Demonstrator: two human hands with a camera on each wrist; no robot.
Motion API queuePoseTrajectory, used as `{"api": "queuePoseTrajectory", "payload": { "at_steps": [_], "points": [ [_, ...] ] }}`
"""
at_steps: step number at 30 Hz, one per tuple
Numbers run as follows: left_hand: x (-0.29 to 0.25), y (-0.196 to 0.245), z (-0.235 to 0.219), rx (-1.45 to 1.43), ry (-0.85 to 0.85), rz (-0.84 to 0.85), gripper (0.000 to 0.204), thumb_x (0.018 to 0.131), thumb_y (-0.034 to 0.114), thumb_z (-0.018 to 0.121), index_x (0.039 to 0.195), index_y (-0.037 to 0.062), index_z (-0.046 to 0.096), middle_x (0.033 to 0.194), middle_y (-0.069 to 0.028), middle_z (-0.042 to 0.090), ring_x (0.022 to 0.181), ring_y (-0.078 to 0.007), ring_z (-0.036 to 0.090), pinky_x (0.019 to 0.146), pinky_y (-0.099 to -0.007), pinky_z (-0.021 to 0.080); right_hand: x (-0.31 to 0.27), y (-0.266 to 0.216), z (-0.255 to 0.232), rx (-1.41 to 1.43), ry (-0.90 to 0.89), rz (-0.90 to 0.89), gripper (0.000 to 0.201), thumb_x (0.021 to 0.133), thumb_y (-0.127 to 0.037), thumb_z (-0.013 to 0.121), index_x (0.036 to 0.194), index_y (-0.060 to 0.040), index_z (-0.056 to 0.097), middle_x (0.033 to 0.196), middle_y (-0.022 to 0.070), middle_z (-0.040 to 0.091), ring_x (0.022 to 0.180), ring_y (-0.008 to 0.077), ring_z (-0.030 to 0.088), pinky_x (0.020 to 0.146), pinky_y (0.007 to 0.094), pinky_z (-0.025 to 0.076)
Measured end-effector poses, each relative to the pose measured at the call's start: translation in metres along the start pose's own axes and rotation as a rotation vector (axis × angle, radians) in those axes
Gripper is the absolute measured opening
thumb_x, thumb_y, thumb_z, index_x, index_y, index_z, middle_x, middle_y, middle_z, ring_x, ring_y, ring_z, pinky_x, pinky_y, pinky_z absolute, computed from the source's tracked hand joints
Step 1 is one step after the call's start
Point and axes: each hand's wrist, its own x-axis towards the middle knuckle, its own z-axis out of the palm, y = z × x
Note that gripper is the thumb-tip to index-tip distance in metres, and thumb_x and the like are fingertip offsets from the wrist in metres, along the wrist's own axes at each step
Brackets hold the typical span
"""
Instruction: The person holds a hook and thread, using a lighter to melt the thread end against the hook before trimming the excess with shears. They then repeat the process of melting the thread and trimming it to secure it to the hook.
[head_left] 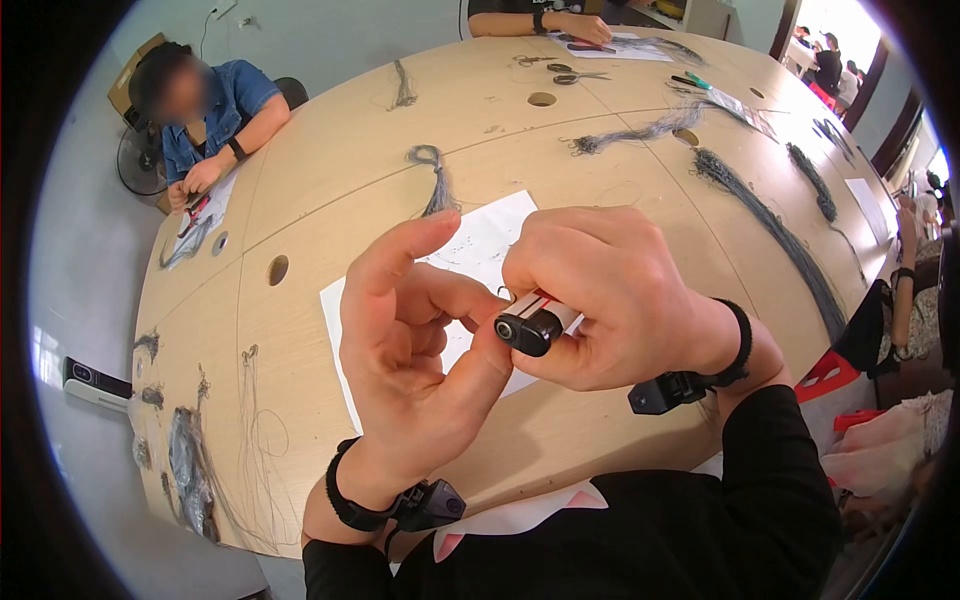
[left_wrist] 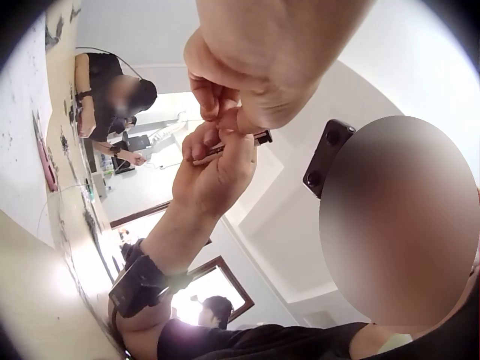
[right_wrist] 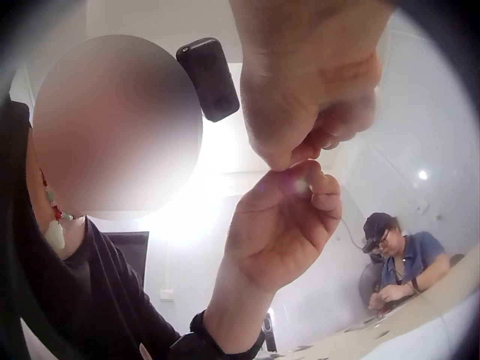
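My right hand (head_left: 610,295) grips a small flat-sided tool (head_left: 532,325), white with red stripes and a black end bearing a round metal spot. Beside it, my left hand (head_left: 420,340) brings thumb and index finger together at the tool's near end. A tiny dark curved hook (head_left: 504,293) shows at those fingertips. What the left fingertips pinch is mostly hidden, so I cannot tell its full shape. Both hands meet above a white sheet of paper (head_left: 345,330) with small dark specks on it. From the left wrist, the right hand (left_wrist: 214,176) appears closed around the dark tool.
A looped grey strand bundle (head_left: 430,175) lies beyond the paper. Longer bundles (head_left: 770,225) stretch along the right side, and scissors (head_left: 580,78) lie farther back. Loose strands and a plastic bag (head_left: 190,470) are at left. A person (head_left: 215,120) works across the table (head_left: 330,210).
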Motion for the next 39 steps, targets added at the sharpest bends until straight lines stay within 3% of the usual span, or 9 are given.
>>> {"api": "queuePoseTrajectory", "payload": {
  "at_steps": [8, 10, 16, 23, 29, 31, 35, 37, 39],
  "points": [
    [0.001, 0.0, -0.001, -0.028, 0.018, 0.018, 0.051, 0.067, -0.009, 0.054, 0.113, 0.0018, 0.033, 0.071, -0.0065, 0.053, 0.068, -0.0093, 0.053, 0.063, -0.0192, 0.041, 0.0, 0.002, 0.0, -0.103, 0.022, -0.035, 0.021, 0.05, -0.005, 0.059, 0.063, -0.0058, 0.043, 0.055, 0.0044, 0.044, 0.048, 0.0228, 0.047, 0.039, 0.0302, 0.035],
    [0.002, 0.006, -0.004, 0.017, 0.097, 0.02, 0.051, 0.068, -0.009, 0.055, 0.112, 0.0016, 0.032, 0.071, -0.0066, 0.054, 0.067, -0.009, 0.053, 0.062, -0.0192, 0.042, 0.001, 0.007, 0.0, -0.035, 0.109, -0.034, 0.016, 0.052, -0.001, 0.058, 0.064, -0.0043, 0.048, 0.052, 0.0036, 0.041, 0.043, 0.0168, 0.041, 0.038, 0.0259, 0.031],
    [0.003, 0.011, -0.001, -0.04, 0.134, 0.012, 0.055, 0.068, -0.009, 0.055, 0.114, 0.0017, 0.027, 0.069, -0.0058, 0.054, 0.066, -0.0085, 0.052, 0.062, -0.0188, 0.041, 0.003, 0.0, -0.004, 0.034, 0.141, -0.032, 0.018, 0.055, 0.001, 0.056, 0.072, -0.0032, 0.054, 0.058, 0.0034, 0.052, 0.046, 0.0124, 0.046, 0.041, 0.0211, 0.035],
    [0.002, 0.006, -0.002, -0.102, 0.074, 0.011, 0.06, 0.068, -0.01, 0.054, 0.118, 0.0019, 0.022, 0.069, -0.0054, 0.053, 0.066, -0.0082, 0.052, 0.064, -0.0186, 0.041, -0.001, 0.002, 0.005, 0.042, 0.184, -0.12, 0.017, 0.056, 0.002, 0.057, 0.072, -0.0028, 0.054, 0.058, 0.0039, 0.052, 0.047, 0.0138, 0.048, 0.041, 0.0215, 0.037],
    [0.0, 0.005, 0.0, -0.069, 0.063, -0.047, 0.07, 0.064, -0.007, 0.056, 0.122, 0.0029, 0.019, 0.072, -0.0047, 0.052, 0.071, -0.0099, 0.053, 0.069, -0.0213, 0.041, -0.003, 0.004, 0.005, -0.032, 0.118, -0.144, 0.016, 0.056, -0.001, 0.061, 0.068, -0.0026, 0.051, 0.057, 0.0041, 0.048, 0.045, 0.0163, 0.046, 0.039, 0.0246, 0.035],
    [0.001, 0.005, 0.0, -0.052, 0.046, -0.006, 0.062, 0.066, -0.012, 0.052, 0.119, -0.001, 0.022, 0.067, -0.0052, 0.051, 0.063, -0.0082, 0.052, 0.06, -0.0181, 0.041, -0.004, 0.005, 0.006, -0.038, 0.103, -0.163, 0.017, 0.056, -0.003, 0.061, 0.068, -0.0033, 0.05, 0.057, 0.0039, 0.046, 0.045, 0.0176, 0.045, 0.038, 0.026, 0.034],
    [0.002, 0.004, -0.001, 0.003, 0.024, 0.015, 0.061, 0.066, -0.011, 0.052, 0.118, -0.0004, 0.022, 0.066, -0.005, 0.051, 0.062, -0.0078, 0.051, 0.059, -0.0174, 0.04, -0.002, 0.004, 0.002, -0.129, 0.054, -0.143, 0.017, 0.056, -0.004, 0.061, 0.067, -0.0037, 0.049, 0.057, 0.0039, 0.047, 0.046, 0.0187, 0.045, 0.039, 0.0262, 0.034],
    [0.002, 0.007, 0.0, -0.041, 0.101, -0.002, 0.06, 0.067, -0.011, 0.052, 0.118, 0.0007, 0.022, 0.066, -0.0048, 0.051, 0.06, -0.0076, 0.05, 0.059, -0.0168, 0.04, 0.001, 0.005, 0.0, -0.174, 0.076, -0.105, 0.018, 0.054, -0.003, 0.062, 0.067, -0.0043, 0.049, 0.058, 0.0042, 0.047, 0.046, 0.0192, 0.045, 0.04, 0.0259, 0.035],
    [0.003, 0.008, -0.003, -0.079, 0.096, -0.041, 0.062, 0.069, -0.008, 0.053, 0.12, 0.0014, 0.02, 0.067, -0.004, 0.051, 0.063, -0.009, 0.051, 0.061, -0.0186, 0.041, 0.002, 0.007, -0.003, -0.068, 0.067, -0.065, 0.021, 0.053, -0.001, 0.061, 0.071, -0.0045, 0.052, 0.06, 0.0051, 0.05, 0.048, 0.0194, 0.048, 0.042, 0.0252, 0.037]
  ]
}}
